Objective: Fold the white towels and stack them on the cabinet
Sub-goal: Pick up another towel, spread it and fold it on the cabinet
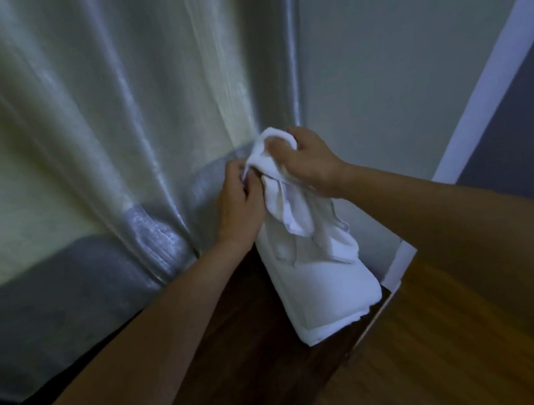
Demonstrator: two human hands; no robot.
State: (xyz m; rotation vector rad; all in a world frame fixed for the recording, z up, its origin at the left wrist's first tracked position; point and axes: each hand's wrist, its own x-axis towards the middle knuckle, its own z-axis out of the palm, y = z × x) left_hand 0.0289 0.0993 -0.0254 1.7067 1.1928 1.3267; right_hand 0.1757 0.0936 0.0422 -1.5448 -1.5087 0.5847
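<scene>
Both forearms cut off at frame bottom. Dark cabinet (247, 361) top mostly hidden under arms, its right edge meeting wood floor (453, 347) at 5 o'clock. Folded white towels (327, 293) stacked at cabinet's far end. Above, left hand (237, 199) and right hand (311, 161) both grip a crumpled towel (282, 196) (fingertips buried). Curtain (76, 144) close behind.

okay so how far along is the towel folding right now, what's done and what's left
Done: a folded white towel stack already sits on the dark wooden cabinet. In hand: the left hand and right hand both grip a crumpled white towel above the stack, not yet folded. Left: fold it and lay it on top. No other unfolded towels are visible.
</scene>
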